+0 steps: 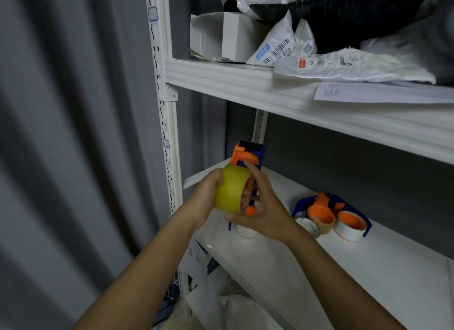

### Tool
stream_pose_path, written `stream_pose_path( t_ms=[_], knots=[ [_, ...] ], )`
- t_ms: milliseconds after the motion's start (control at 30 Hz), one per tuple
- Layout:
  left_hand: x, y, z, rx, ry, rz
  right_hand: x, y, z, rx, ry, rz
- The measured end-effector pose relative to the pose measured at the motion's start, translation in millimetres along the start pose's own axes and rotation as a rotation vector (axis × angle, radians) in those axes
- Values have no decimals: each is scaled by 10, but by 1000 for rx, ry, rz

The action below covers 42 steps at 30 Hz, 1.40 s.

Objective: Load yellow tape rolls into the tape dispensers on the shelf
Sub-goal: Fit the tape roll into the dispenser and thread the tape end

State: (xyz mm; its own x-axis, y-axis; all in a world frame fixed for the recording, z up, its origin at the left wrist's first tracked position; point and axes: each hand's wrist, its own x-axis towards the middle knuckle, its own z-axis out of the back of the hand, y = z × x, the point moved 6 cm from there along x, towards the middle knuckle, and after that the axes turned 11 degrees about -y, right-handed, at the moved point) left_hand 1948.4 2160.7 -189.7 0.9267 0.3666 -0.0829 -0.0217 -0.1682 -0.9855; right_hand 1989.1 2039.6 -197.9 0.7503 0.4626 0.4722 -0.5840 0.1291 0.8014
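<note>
A yellow tape roll [231, 189] sits on the orange hub of a blue and orange tape dispenser [248, 155], held up in front of the middle shelf [368, 263]. My left hand [205, 197] grips the roll from its left side. My right hand [262, 209] holds the dispenser's frame from the right, fingers curled around it. More blue and orange dispensers [329, 214] lie on the shelf to the right, with white empty cores on their orange hubs. A white roll [245, 232] stands on the shelf just below my hands.
The white metal rack's upright post [169, 143] stands left of my hands. The upper shelf [319, 108] carries a white box [221, 37], plastic mail bags [344, 61] and a paper label. Grey curtain fills the left. Bags and papers lie below the shelf.
</note>
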Motion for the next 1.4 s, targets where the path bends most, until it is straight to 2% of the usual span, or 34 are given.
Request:
stream_pose_path(
  t_ms=[100,200,300,400,467,567,667,800,900,1000,1167,1300,1400],
  knots=[
    [-31,-51,-77,36,68,-175,17,8,13,335,-36,-229],
    [-37,-37,-142,102,147,-275,10,-3,16,471,-17,-405],
    [39,-22,-167,46,99,-167,-5,15,68,432,-68,-342],
    [-36,8,-215,82,170,-226,-16,49,97,401,-97,-262],
    [-34,0,-188,31,116,-153,-21,65,114,409,-84,-254],
    [-92,-24,-233,70,166,-113,-24,38,117,470,-11,-317],
    [-121,18,-217,106,122,-42,-49,-7,93,525,42,-389],
    [-116,76,-191,57,35,40,-91,-2,100,436,-9,-284],
    [-102,108,-164,-3,65,70,-120,-9,103,391,-2,-214],
    [-83,123,-139,-84,86,109,-148,24,99,231,33,-121],
    [-70,108,-137,-85,87,117,-153,94,142,40,19,20],
    [-75,122,-165,-45,30,100,-131,103,107,307,72,-120],
    [-97,142,-195,2,21,58,-76,109,129,367,-7,-158]
  ],
)
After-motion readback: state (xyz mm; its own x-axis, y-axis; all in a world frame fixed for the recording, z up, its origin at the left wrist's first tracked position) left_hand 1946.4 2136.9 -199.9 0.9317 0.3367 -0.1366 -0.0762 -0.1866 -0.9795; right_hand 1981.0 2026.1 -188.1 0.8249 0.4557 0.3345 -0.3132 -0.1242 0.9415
